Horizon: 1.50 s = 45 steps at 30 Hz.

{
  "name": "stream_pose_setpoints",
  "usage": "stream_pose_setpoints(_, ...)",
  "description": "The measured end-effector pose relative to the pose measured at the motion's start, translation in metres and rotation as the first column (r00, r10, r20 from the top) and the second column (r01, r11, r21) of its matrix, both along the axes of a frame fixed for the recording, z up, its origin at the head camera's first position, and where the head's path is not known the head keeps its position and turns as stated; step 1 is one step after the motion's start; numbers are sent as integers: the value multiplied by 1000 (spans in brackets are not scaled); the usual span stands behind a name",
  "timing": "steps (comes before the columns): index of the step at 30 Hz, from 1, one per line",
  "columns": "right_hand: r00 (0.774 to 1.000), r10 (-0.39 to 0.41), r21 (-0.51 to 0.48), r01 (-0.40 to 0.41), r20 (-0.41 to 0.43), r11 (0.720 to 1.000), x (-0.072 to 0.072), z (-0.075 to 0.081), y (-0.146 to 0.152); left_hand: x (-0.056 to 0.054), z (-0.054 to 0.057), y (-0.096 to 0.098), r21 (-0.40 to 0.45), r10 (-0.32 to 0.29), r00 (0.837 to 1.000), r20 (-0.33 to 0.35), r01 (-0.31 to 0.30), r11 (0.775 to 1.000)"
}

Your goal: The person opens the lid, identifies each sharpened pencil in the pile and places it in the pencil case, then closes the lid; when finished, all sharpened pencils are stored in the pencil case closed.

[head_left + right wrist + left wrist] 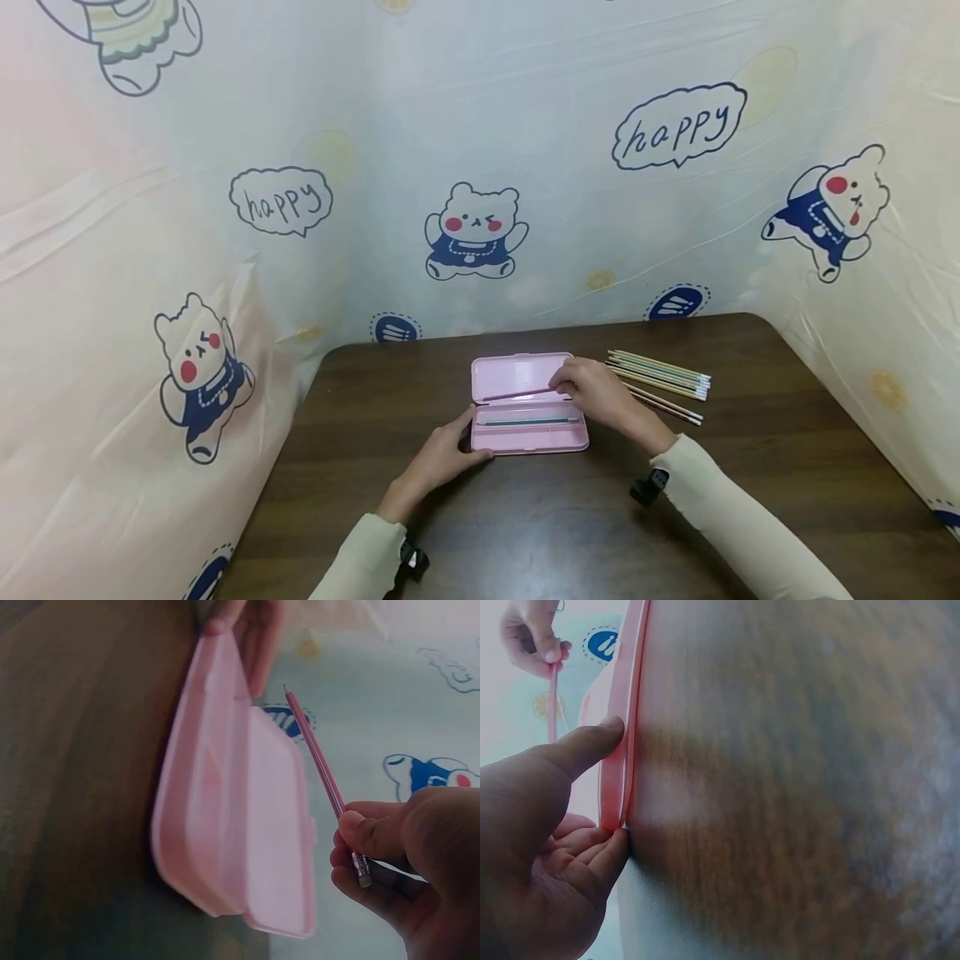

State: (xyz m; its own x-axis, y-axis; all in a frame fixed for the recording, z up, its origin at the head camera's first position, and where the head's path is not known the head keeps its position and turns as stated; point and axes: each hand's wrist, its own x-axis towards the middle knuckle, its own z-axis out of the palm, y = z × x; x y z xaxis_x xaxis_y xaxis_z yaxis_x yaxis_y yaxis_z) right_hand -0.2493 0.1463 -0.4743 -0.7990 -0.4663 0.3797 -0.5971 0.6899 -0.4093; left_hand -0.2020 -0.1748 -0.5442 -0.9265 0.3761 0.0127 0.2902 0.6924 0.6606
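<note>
An open pink pencil case (525, 450) lies on the table, its lid folded back away from me. One dark green pencil (525, 422) rests inside the tray. My left hand (442, 454) grips the case's left end, thumb on the front wall and fingers around the corner, as the left wrist view shows. Between thumb and fingers, my right hand (596, 392) pinches a pink striped pencil (321, 766) near its eraser end. That pencil is held over the case, with its point towards the left.
Several pencils (660, 375) with white ends lie in a loose bundle to the right of the case, just beyond my right hand. The brown wooden table (540, 525) ends at a printed cloth (360, 250) behind and at both sides.
</note>
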Motion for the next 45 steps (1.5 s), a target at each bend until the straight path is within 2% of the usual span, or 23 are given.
stream_pose_setpoints(9,994,-7,30,4,113,1000,-2,-27,-4,-1,-2,0,-15,7,1000,2,-7,1000)
stream_pose_setpoints(14,996,23,104,-32,86,994,-3,-41,-6,0,1,0,-14,13,1000,3,-13,1000)
stream_pose_setpoints(19,996,64,172,-73,59,982,0,-47,-7,0,3,0,-13,10,1000,-1,-10,1000)
stream_pose_setpoints(29,986,95,157,-116,136,981,1,-48,-5,0,3,1,-15,16,1000,12,-16,1000)
stream_pose_setpoints(36,986,111,128,-127,124,984,4,-44,0,2,2,0,-22,8,1000,-6,-9,1000)
stream_pose_setpoints(41,993,51,101,-62,109,993,5,-30,14,2,1,0,-18,4,1000,-17,-4,1000)
stream_pose_setpoints(45,997,-13,90,6,80,996,1,-17,39,2,2,0,-15,3,1000,-17,-3,1000)
